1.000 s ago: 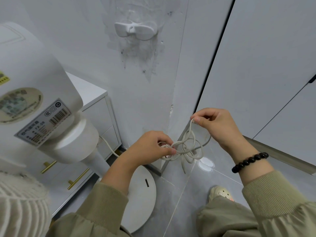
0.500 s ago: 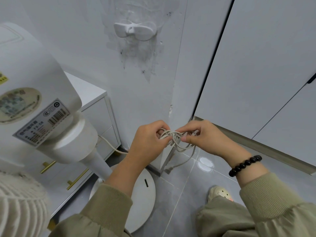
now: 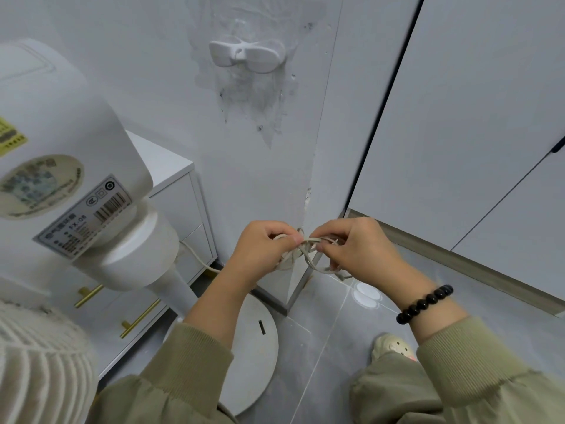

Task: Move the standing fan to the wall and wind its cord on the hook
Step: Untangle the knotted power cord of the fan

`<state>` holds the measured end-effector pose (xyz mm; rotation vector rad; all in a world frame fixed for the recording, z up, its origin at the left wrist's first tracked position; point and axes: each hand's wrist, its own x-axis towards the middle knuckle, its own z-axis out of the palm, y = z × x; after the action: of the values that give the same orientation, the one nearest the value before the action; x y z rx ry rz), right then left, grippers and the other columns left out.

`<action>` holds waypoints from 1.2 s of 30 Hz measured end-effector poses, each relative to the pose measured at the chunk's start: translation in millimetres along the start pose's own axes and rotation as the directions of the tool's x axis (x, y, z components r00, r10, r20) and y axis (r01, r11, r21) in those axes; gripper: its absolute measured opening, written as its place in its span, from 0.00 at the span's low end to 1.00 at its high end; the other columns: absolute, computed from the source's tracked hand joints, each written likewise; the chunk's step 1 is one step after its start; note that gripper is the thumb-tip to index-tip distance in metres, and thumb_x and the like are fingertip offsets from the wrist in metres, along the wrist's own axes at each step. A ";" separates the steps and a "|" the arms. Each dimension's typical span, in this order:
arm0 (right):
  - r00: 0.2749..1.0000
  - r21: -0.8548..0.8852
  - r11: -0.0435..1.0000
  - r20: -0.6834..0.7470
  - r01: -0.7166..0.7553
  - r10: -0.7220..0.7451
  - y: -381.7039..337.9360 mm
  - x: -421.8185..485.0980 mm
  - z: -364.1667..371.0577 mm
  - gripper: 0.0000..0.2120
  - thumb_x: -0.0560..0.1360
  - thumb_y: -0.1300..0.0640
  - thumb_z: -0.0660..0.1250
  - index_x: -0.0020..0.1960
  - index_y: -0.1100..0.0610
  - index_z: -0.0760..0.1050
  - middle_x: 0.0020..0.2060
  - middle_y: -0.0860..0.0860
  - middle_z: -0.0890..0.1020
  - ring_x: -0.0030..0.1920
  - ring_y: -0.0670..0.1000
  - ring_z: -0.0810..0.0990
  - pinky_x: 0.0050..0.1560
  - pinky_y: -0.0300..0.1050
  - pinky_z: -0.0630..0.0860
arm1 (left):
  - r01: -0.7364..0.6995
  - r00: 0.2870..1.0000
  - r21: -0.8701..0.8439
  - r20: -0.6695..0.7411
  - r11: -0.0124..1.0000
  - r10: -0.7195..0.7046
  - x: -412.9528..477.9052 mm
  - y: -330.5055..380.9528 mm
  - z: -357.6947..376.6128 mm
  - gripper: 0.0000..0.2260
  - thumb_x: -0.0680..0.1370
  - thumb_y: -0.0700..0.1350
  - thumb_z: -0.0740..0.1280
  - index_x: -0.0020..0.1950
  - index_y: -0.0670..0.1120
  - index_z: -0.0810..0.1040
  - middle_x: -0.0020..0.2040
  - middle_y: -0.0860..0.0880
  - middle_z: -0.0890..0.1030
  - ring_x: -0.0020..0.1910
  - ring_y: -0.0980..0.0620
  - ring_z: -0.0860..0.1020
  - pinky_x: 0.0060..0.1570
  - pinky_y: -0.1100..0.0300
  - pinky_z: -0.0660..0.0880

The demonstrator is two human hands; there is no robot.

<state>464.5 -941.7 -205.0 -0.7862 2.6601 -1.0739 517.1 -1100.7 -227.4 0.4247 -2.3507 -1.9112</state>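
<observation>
The white standing fan (image 3: pixel 70 185) fills the left of the head view, its motor housing close to the camera and its round base (image 3: pixel 253 359) on the floor by the wall. Its pale cord (image 3: pixel 308 249) is bunched in small loops between my hands. My left hand (image 3: pixel 260 249) grips the bundle from the left. My right hand (image 3: pixel 357 246), with a black bead bracelet at the wrist, pinches the loops from the right. A white double-winged hook (image 3: pixel 247 56) sits on the wall well above both hands, with nothing on it.
A white drawer cabinet with gold handles (image 3: pixel 171 209) stands against the wall behind the fan. White cupboard doors (image 3: pixel 458 117) run along the right. The wall corner (image 3: pixel 305 270) juts out just behind my hands. My shoe (image 3: pixel 394 347) rests on the grey tiled floor.
My right hand came down from pulling a loop upward and closed in on the bundle. Both hands rose slightly and now hold the cord loops together in a tighter bunch.
</observation>
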 end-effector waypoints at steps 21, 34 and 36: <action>0.957 0.232 0.948 0.242 -0.219 0.161 10.3 6.0 -11.9 0.04 0.70 0.66 0.72 0.38 0.63 0.78 0.24 0.50 0.80 0.21 0.46 0.75 0.25 0.41 0.75 | -0.271 0.902 0.570 -0.131 0.775 0.412 7.6 -14.3 -16.2 0.08 0.77 0.37 0.63 0.46 0.46 0.80 0.49 0.51 0.79 0.55 0.51 0.71 0.54 0.72 0.63; 0.973 0.396 0.895 0.178 -0.207 0.147 8.6 6.0 -9.1 0.07 0.68 0.69 0.72 0.35 0.64 0.75 0.45 0.50 0.84 0.24 0.45 0.77 0.24 0.37 0.73 | -0.353 0.858 0.472 -0.182 0.808 0.481 -1.7 -9.0 2.9 0.09 0.76 0.37 0.65 0.39 0.45 0.82 0.34 0.52 0.82 0.32 0.60 0.75 0.34 0.70 0.68; 0.972 0.418 0.883 0.179 -0.213 0.149 9.4 6.5 -8.0 0.08 0.68 0.70 0.72 0.35 0.63 0.75 0.45 0.53 0.84 0.27 0.46 0.78 0.27 0.39 0.76 | -0.233 0.869 0.376 -0.334 0.897 0.366 -3.6 -5.1 8.7 0.09 0.78 0.39 0.62 0.39 0.47 0.79 0.33 0.54 0.82 0.30 0.62 0.76 0.34 0.70 0.69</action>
<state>452.4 -934.7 -205.4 -0.4893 2.1964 -1.4267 519.3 -1092.4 -233.8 0.3897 -2.2833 -1.1696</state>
